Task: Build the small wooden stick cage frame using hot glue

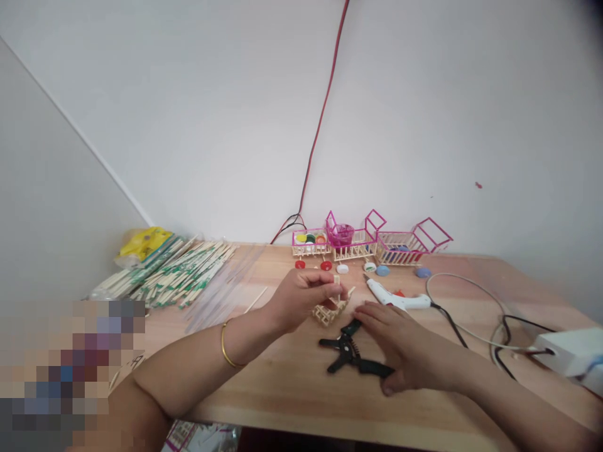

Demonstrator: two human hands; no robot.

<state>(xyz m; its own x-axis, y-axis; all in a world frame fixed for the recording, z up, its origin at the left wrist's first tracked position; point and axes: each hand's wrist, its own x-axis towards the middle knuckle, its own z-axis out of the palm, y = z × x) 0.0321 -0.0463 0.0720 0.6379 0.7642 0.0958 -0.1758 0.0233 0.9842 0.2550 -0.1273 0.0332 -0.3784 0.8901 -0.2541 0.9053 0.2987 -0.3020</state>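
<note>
My left hand [306, 298], with a gold bangle on its wrist, is closed in a pinch above the table. It grips a small lattice frame of pale wooden sticks [326, 314]; the fingers hide part of it. My right hand [400, 342] is open, fingers and thumb apart, around the right side of the black wire stripper [346, 349]. That tool lies on the table with its handles spread, one near my fingertips and one by my thumb. Whether my hand touches the handles, I cannot tell. Just beyond lies a white glue gun [396, 296].
Small stick carts [355, 245] with bottle-cap wheels stand along the wall, holding paint pots. At left lie bundled wooden sticks [183, 276], clear glue sticks [228, 289] and a yellow bag [144, 246]. Cables run right to a white power strip [568, 351].
</note>
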